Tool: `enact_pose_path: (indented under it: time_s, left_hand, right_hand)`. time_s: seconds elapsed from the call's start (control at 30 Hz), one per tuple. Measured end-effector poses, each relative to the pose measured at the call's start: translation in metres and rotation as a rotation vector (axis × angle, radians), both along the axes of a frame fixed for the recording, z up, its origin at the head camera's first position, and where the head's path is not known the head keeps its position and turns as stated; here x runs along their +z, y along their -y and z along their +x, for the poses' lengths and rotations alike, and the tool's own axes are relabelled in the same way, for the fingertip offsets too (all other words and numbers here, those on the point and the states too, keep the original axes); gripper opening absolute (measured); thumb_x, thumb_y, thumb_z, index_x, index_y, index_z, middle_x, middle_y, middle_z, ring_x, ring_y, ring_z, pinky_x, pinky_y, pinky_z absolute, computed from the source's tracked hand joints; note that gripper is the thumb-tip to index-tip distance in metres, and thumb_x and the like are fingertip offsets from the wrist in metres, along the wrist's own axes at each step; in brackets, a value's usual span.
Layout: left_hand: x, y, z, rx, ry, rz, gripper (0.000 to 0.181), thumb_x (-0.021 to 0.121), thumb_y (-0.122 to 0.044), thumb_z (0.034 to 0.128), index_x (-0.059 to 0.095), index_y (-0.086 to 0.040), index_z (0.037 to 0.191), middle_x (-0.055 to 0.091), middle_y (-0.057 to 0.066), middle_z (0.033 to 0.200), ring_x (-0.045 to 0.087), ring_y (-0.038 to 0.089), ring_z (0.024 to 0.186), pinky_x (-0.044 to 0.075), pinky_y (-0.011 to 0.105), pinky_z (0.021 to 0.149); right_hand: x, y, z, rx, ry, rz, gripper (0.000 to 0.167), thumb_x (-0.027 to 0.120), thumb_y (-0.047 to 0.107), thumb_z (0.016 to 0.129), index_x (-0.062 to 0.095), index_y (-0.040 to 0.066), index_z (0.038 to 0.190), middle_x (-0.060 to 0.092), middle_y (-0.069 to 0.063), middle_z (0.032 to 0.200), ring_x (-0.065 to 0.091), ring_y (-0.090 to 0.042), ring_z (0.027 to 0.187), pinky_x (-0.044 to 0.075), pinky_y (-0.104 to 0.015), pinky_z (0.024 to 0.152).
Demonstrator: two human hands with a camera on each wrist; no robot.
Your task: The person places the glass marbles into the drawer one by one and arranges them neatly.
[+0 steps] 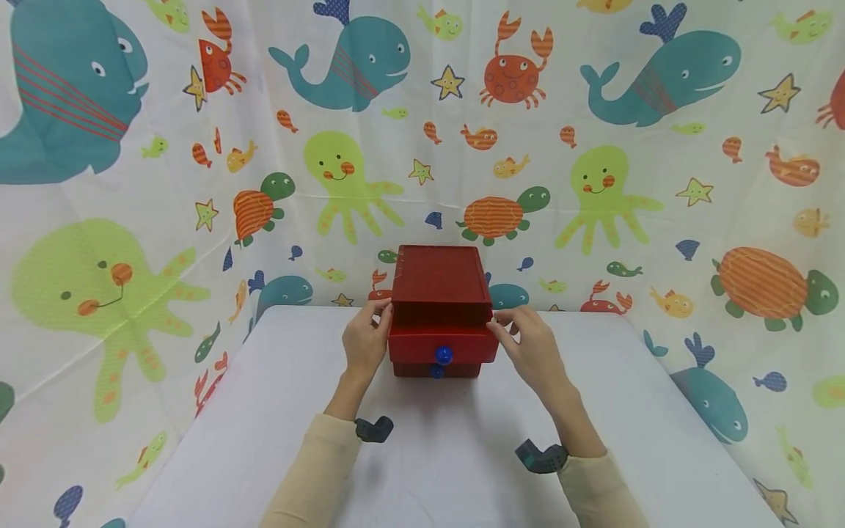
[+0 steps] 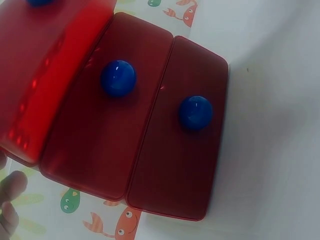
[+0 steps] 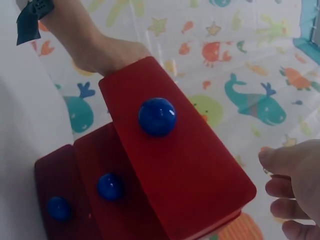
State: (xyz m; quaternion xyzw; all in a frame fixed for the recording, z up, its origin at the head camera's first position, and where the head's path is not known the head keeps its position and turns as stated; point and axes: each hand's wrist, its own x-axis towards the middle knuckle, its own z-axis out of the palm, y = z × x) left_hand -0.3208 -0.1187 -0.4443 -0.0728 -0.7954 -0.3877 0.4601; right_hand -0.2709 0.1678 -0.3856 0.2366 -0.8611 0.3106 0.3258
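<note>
A small red drawer cabinet (image 1: 437, 273) with blue knobs stands on the white table; the wrist views show three drawers. Its top drawer (image 1: 412, 347) is pulled out, while the middle drawer (image 2: 100, 130) and bottom drawer (image 2: 175, 165) sit closed below. Beside the left side of the top drawer is my left hand (image 1: 364, 339), fingertips at or near its wall; its fingers (image 2: 11, 187) only partly enter the left wrist view. On the other side, my right hand (image 1: 530, 345) has thumb and fingers loosely bent by the drawer's edge. Whether either hand touches the drawer is unclear.
The white table (image 1: 264, 411) extends around the cabinet. Behind it and at both sides hangs a white curtain (image 1: 422, 158) printed with sea animals. Each wrist wears a dark strap-on device, such as the right wrist device (image 1: 543, 457).
</note>
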Motion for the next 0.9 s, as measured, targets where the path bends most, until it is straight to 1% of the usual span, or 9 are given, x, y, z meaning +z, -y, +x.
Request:
enact_pose_path:
  time_s: [0.1,0.3,0.5,0.63,0.9]
  left_hand:
    - [0.0,0.0,0.0,0.0,0.002,0.001,0.017,0.065,-0.02,0.0978,0.074,-0.009,0.108,0.076,0.008,0.086,0.061,0.017,0.062,0.053,0.029,0.056]
    - [0.0,0.0,0.0,-0.003,-0.001,0.009,0.017,0.065,-0.019,0.0976,0.074,-0.009,0.108,0.076,0.008,0.085,0.061,0.017,0.062,0.053,0.029,0.056]
    - [0.0,0.0,-0.001,-0.008,-0.008,0.013,0.017,0.066,-0.02,0.0974,0.074,-0.009,0.107,0.076,0.008,0.084,0.06,0.016,0.06,0.052,0.028,0.055]
    - [0.001,0.0,0.0,-0.001,-0.008,0.007,0.017,0.066,-0.02,0.0971,0.074,-0.009,0.107,0.076,0.007,0.083,0.059,0.016,0.059,0.051,0.027,0.055]
    - [0.001,0.0,0.0,-0.003,0.004,0.008,0.017,0.065,-0.02,0.0976,0.074,-0.009,0.107,0.076,0.008,0.084,0.059,0.017,0.059,0.052,0.029,0.055]
  right_hand:
    - [0.0,0.003,-0.003,0.012,0.015,0.007,0.024,0.073,0.021,0.092,0.071,0.007,0.112,0.068,-0.006,0.102,0.061,-0.018,0.084,0.062,-0.037,0.07]
    - [0.001,0.011,-0.007,0.033,0.031,0.017,0.024,0.074,0.019,0.091,0.071,0.006,0.111,0.068,-0.007,0.102,0.064,-0.024,0.086,0.062,-0.036,0.071]
    - [0.003,0.017,-0.008,0.03,0.052,0.025,0.023,0.074,0.02,0.091,0.07,0.007,0.11,0.067,-0.007,0.101,0.063,-0.02,0.085,0.062,-0.033,0.073]
    - [0.003,0.02,-0.009,0.027,0.06,0.039,0.024,0.074,0.021,0.091,0.07,0.007,0.11,0.067,-0.007,0.102,0.063,-0.017,0.086,0.062,-0.031,0.075]
    - [0.002,0.022,-0.01,0.044,0.063,0.045,0.024,0.074,0.021,0.091,0.071,0.007,0.11,0.068,-0.007,0.102,0.064,-0.018,0.09,0.062,-0.034,0.078]
